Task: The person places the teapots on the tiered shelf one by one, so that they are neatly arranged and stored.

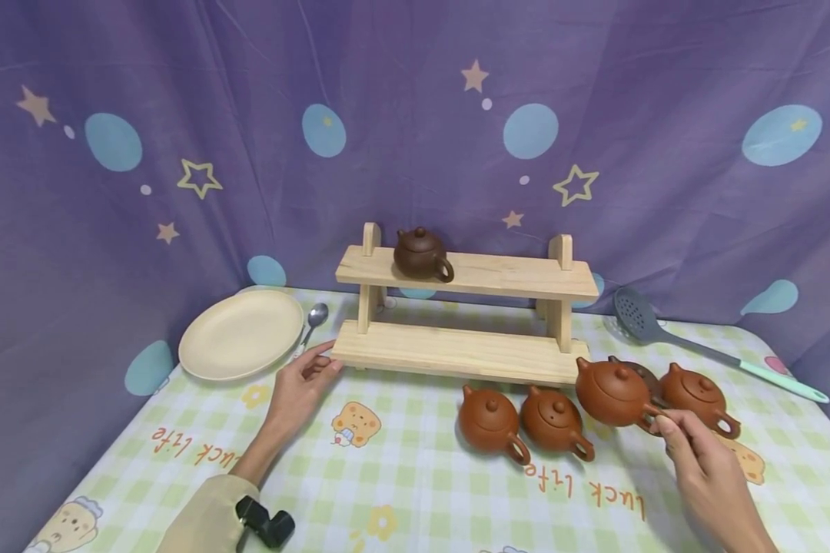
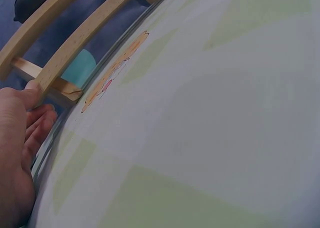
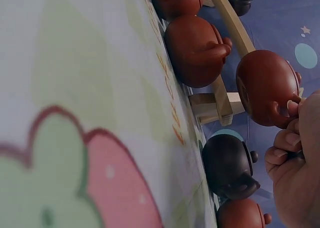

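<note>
My right hand (image 1: 712,468) pinches the handle of a reddish-brown teapot (image 1: 612,393); the right wrist view shows this teapot (image 3: 265,88) raised off the tablecloth. Behind it, a dark teapot (image 3: 227,165) stands on the cloth, partly hidden in the head view. Two reddish teapots (image 1: 489,421) (image 1: 552,419) stand side by side in front of the rack, and another reddish teapot (image 1: 695,395) is to the right. My left hand (image 1: 304,388) holds the left end of a two-tier wooden rack (image 1: 449,346), thumb at the lower board's edge. A dark brown teapot (image 1: 420,255) sits on the upper board.
A cream oval plate (image 1: 242,334) and a spoon (image 1: 316,316) lie left of the rack. A slotted spatula (image 1: 698,349) with a mint handle lies at the back right. Purple curtain (image 1: 415,92) hangs behind the checkered tablecloth (image 1: 429,507).
</note>
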Action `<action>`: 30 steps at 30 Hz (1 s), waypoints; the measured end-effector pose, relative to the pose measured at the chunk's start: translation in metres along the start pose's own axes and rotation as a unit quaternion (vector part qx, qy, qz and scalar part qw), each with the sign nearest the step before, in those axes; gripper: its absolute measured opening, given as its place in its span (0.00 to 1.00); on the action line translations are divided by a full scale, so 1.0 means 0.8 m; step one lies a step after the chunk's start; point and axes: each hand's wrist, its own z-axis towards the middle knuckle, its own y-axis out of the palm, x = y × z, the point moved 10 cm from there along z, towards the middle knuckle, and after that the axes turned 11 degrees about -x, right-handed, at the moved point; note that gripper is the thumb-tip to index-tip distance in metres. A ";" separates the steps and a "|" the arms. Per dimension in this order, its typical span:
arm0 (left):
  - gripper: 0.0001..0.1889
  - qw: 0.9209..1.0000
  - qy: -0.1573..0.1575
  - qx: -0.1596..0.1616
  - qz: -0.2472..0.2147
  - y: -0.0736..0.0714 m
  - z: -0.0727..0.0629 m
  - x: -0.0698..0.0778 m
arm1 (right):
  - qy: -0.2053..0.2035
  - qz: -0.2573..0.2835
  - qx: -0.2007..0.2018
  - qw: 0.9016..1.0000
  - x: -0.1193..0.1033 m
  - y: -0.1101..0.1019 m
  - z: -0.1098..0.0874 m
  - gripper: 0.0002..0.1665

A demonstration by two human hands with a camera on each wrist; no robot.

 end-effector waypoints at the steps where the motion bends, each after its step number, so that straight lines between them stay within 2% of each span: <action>1: 0.22 1.000 -0.001 0.000 0.000 0.000 0.000 0.000 | -0.002 0.003 -0.001 1.000 -0.001 0.000 0.001 0.07; 8: 0.22 1.000 0.003 0.001 0.001 0.000 -0.001 0.000 | -0.013 0.000 0.002 1.000 -0.012 0.001 0.013 0.07; 15: 0.21 1.000 0.002 -0.006 0.005 -0.001 -0.015 0.057 | -0.018 0.014 0.001 1.000 -0.014 0.004 0.025 0.07; 17: 0.21 1.000 0.002 -0.006 0.005 0.000 -0.013 0.051 | -0.015 0.015 -0.003 1.000 -0.014 0.007 0.028 0.07; 24: 0.23 1.000 -0.008 -0.006 0.003 0.002 -0.002 0.007 | -0.029 0.016 0.008 0.999 -0.026 0.009 0.036 0.08; 30: 0.23 1.000 0.004 -0.002 -0.007 0.001 -0.002 0.004 | -0.045 0.023 0.005 0.999 -0.036 0.013 0.045 0.08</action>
